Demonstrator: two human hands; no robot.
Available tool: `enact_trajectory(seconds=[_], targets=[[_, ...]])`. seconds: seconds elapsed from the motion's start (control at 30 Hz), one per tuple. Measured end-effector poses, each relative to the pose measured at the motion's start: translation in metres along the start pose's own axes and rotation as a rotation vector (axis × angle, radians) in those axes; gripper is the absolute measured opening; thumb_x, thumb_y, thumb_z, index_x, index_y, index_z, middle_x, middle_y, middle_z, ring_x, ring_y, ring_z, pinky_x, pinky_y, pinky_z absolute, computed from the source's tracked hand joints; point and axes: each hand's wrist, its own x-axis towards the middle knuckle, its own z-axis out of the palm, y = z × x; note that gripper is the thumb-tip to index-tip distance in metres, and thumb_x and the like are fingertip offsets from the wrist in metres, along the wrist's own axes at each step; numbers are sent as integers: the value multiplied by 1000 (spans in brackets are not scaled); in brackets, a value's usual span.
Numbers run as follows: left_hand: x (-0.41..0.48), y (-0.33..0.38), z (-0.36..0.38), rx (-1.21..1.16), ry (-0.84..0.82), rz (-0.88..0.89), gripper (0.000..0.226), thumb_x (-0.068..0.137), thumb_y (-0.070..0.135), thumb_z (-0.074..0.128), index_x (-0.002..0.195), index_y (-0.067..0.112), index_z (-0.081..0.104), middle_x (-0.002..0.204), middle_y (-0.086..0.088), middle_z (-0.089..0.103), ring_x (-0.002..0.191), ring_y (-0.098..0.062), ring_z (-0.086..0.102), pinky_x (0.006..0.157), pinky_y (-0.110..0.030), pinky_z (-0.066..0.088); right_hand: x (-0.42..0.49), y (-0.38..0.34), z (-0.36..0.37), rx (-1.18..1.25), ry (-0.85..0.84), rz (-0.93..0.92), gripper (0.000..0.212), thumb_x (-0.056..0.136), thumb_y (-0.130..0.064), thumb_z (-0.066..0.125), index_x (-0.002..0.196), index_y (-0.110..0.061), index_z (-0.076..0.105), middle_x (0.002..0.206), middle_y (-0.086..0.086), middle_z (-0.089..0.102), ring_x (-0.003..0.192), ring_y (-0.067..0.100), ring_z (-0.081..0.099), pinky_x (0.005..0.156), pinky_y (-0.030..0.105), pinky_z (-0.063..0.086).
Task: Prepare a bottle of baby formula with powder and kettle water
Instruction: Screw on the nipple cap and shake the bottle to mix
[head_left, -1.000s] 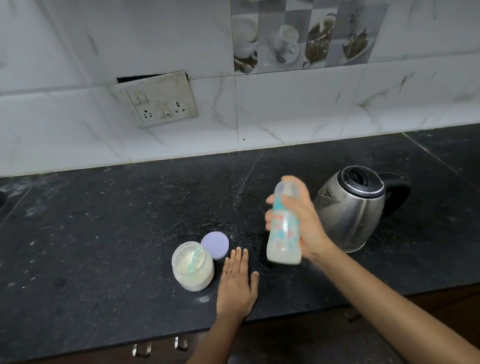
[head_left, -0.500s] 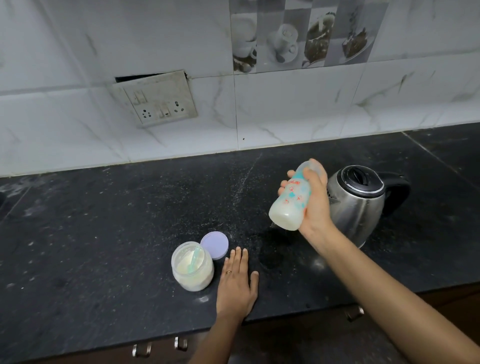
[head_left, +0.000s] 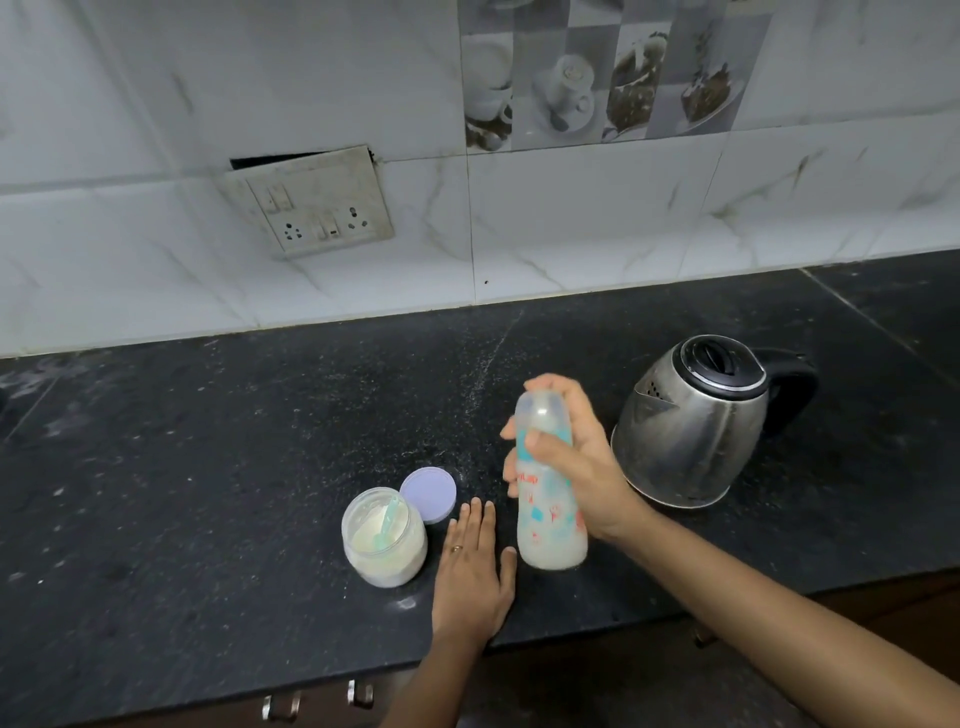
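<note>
My right hand (head_left: 576, 467) has its grip wrapped round the upper half of the baby bottle (head_left: 551, 519), thumb across the front. The capped top shows above the fingers and the milky base hangs below them. The bottle's long axis runs near upright. Its base is low over the tabletop (head_left: 208, 467), just beside the thumb of my left hand (head_left: 475, 577), which lies flat and holds nothing. I cannot tell if the base touches down. I judge the next shake or set-down runs along that axis.

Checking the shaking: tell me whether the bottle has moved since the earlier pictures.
Yes. The bottle has swung down and left, away from the kettle, from tilted to upright, in the right hand.
</note>
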Motion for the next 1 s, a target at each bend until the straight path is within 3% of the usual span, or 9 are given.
enact_trajectory(seconds=[0.1,0.17,0.3,0.43,0.6,0.73,0.8,0.9,1.0], targets=[[0,1,-1,-14,14,-9,64,94,44,25,149,12,28,156,-6,24,144,-10,7,116,-23,-6,26,-14,-11,209,368,-65,38,82,-14,61,115,-26,47,91,12,58,57,23,56,53,32,51],[0,1,-1,-12,14,-7,65,94,45,24,150,12,25,157,-5,21,144,-9,3,116,-23,-7,34,-17,-15,311,460,-76,32,89,-14,57,116,-27,46,91,11,58,58,22,56,54,31,50],[-1,1,0,-13,7,-14,65,93,44,26,148,10,29,155,-7,27,143,-11,8,116,-24,-4,9,-8,-1,115,229,-3,42,80,-14,60,118,-24,46,88,10,59,57,23,55,53,32,50],[0,-1,0,-14,15,-4,65,94,45,23,150,12,26,157,-6,22,144,-10,6,116,-24,-6,37,-23,-14,391,514,-97,54,83,-19,59,134,-16,40,85,9,56,55,20,57,54,28,51],[-1,0,0,-10,-2,-16,66,93,46,22,149,11,27,158,-6,20,146,-13,8,117,-26,-4,6,-8,6,65,140,-33,43,79,-13,61,118,-23,44,90,10,59,58,25,56,53,32,50],[-1,1,-2,-7,4,-10,67,93,46,20,151,13,22,158,-5,19,145,-10,4,116,-24,-8,33,-21,-5,309,448,-132,33,84,-14,57,113,-28,48,89,11,58,57,22,56,54,30,50],[-1,1,-2,-7,-2,-18,66,94,46,21,150,13,23,158,-5,20,145,-10,6,116,-24,-8,29,-16,-7,269,410,-97,36,84,-13,57,115,-27,46,90,12,56,57,23,54,54,31,49],[-1,0,0,-8,-17,-24,66,94,46,22,150,12,25,157,-6,22,146,-13,8,116,-25,-6,0,-6,4,14,116,10,44,79,-10,59,119,-22,43,92,13,57,59,26,55,53,33,51],[0,1,-3,-17,-4,-23,66,93,46,20,150,13,23,158,-5,20,145,-10,4,116,-23,-8,21,-16,-3,128,338,-87,40,81,-11,59,116,-23,45,88,12,58,57,23,56,52,31,49]])
